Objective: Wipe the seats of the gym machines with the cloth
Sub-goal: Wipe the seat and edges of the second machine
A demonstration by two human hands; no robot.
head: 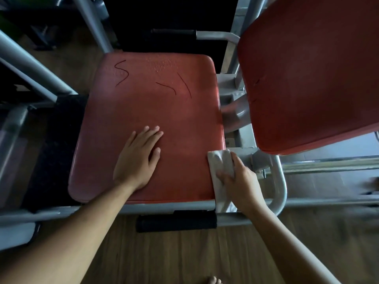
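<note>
Seat [155,107], red; left hand [137,158] flat on its near middle, fingers straight; cloth [217,160], pale grey, on the seat's near right edge, under the right hand [240,181], whose extended fingers press it.

Red seat [153,111] (dark scribbled lines [184,85]), greyish cloth [217,159], perhaps white

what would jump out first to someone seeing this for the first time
A big red padded vinyl seat fills the middle of the view, with dark scribbled lines and water droplets near its far edge. The left hand lies flat on the seat's near part, while the right hand presses a pale grey cloth at the seat's right edge. A second red pad looms at the upper right.
</note>
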